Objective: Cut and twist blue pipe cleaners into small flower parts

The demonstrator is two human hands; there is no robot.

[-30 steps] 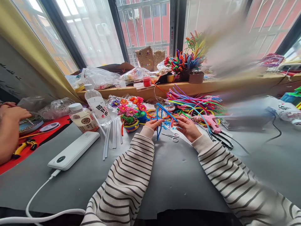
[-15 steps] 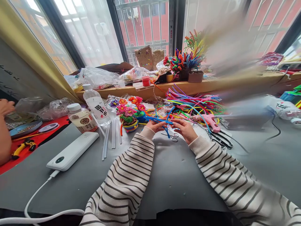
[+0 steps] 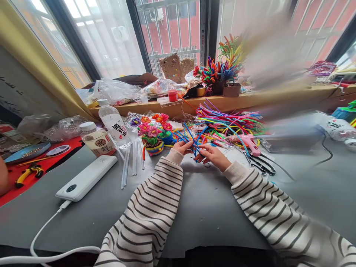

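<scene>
Between my hands, above the grey table mat (image 3: 205, 211), are several blue pipe cleaners (image 3: 195, 139) that cross one another. My left hand (image 3: 183, 147) pinches them from the left. From the right, my right hand (image 3: 214, 155) has its fingers closed on the same pipe cleaners, close to the crossing. Just beyond my left hand stands a small striped pot of pipe-cleaner flowers (image 3: 154, 142). A heap of coloured pipe cleaners (image 3: 228, 118) lies behind both hands. Scissors under my right hand are mostly hidden.
To the right lie a pink glue gun (image 3: 249, 144) and black-handled pliers (image 3: 261, 165). On the left are a water bottle (image 3: 114, 124), a squat jar (image 3: 96, 139), glue sticks (image 3: 126, 168) and a white power bank (image 3: 87, 178). Another person's arm (image 3: 3, 178) shows at the left edge.
The blue pipe cleaners have turned from lying nearly level to slanting upward and crossing. My right hand has moved slightly left and down. The other person's hand has left view, leaving part of the arm.
</scene>
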